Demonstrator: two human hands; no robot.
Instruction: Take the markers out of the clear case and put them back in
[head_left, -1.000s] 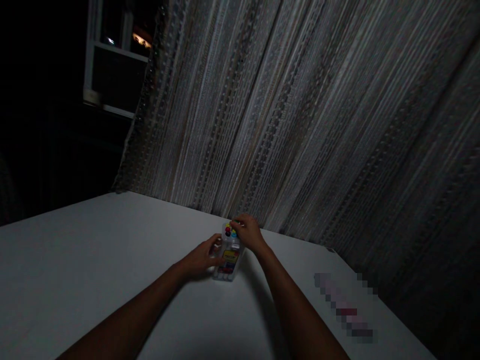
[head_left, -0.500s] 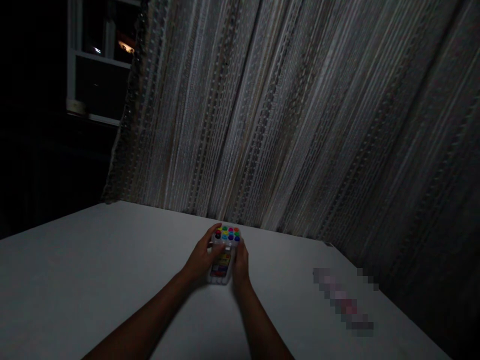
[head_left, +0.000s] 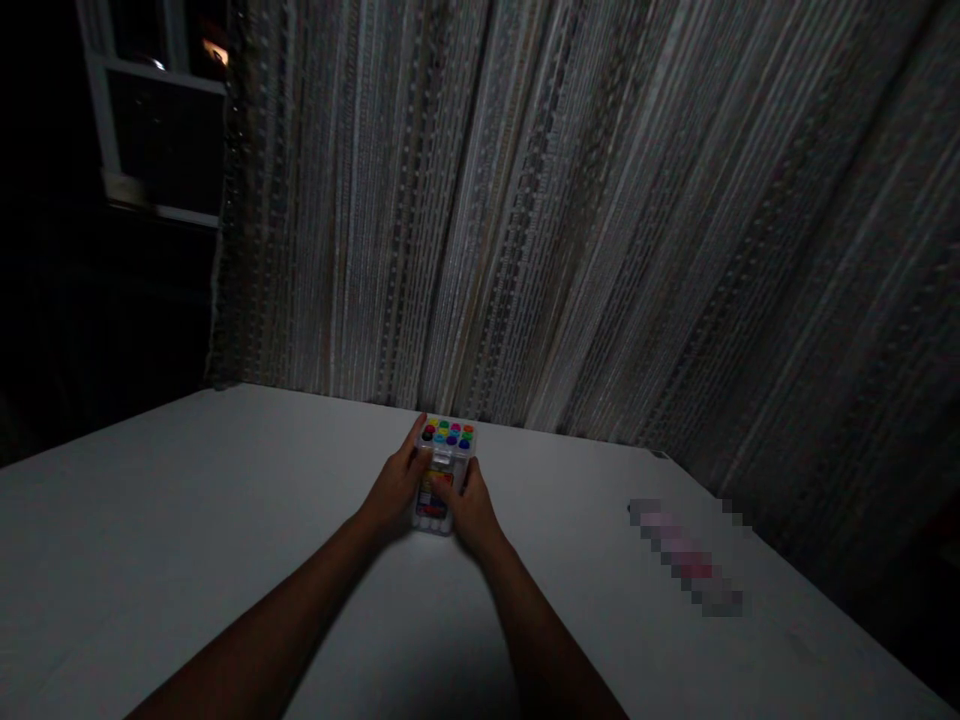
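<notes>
A clear plastic case of markers [head_left: 444,450] with many coloured caps showing on top stands upright on the white table [head_left: 187,520]. My left hand [head_left: 391,490] wraps the case's left side, fingers reaching up to its top edge. My right hand [head_left: 469,510] grips the case's front and right side, thumb across the printed label. Both forearms reach in from the bottom of the view. The room is dim.
A striped, textured curtain [head_left: 600,220] hangs right behind the table's far edge. A dark window with a white frame [head_left: 135,130] is at the upper left. A blurred oblong object [head_left: 686,555] lies on the table to the right.
My right hand came off the top of the case, uncovering the coloured caps, and now grips the front. The view has swung, shifting the window left.
</notes>
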